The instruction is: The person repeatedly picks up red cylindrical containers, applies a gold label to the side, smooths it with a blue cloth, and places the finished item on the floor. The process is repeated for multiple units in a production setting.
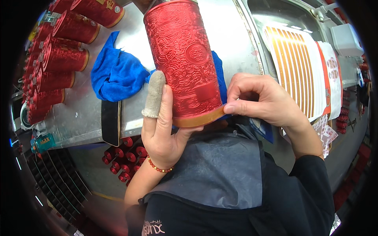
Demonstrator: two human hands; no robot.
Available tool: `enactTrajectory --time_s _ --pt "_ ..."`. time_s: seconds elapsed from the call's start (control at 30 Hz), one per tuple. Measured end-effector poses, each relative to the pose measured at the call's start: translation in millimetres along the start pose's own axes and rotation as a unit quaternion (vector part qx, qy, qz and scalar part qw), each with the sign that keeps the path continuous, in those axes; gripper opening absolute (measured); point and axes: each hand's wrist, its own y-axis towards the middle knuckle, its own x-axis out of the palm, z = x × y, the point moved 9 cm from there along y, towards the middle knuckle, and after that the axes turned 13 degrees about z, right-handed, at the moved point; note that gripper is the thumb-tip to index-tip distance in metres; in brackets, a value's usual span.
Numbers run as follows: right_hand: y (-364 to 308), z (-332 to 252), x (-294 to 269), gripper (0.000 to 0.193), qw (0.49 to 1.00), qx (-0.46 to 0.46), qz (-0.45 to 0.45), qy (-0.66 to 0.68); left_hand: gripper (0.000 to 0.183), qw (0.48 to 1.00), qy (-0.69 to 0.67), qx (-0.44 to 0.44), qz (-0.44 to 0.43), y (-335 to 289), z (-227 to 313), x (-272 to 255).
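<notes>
A red embossed cylindrical canister (177, 55) leans across the metal table, its lower end toward me. Around that end runs a gold adhesive strip (199, 119). My left hand (160, 135) steadies the canister from the lower left, fingers along its side and thumb at the base. One of its fingers wears a grey knitted finger cover (154, 94). At the lower right edge, my right hand (262, 98) pinches the end of the strip between thumb and forefinger, close against the canister. The canister's far end is cut off by the picture's top edge.
Several finished-looking red canisters (65, 57) lie stacked along the left. A crumpled blue cloth (118, 74) and a black flat object (111, 124) are on the metal table (80, 116). To the right lies a sheet of gold strips (291, 69), near a white container (346, 39).
</notes>
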Motion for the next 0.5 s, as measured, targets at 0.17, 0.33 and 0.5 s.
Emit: enactTrajectory --time_s 0.17,0.33,0.5 --pt "3 -3 3 0.02 1.0 -0.027 0.001 -0.013 0.091 0.999 -0.021 -0.033 -0.004 -7 -8 -1" --pt "5 2 3 0.023 0.999 -0.041 0.014 -0.006 0.086 0.999 -0.011 -0.031 -0.002 -9 -7 -2" --pt "5 2 4 0.022 0.999 -0.047 0.014 0.005 0.085 0.992 0.081 0.095 -0.005 3 31 -4"
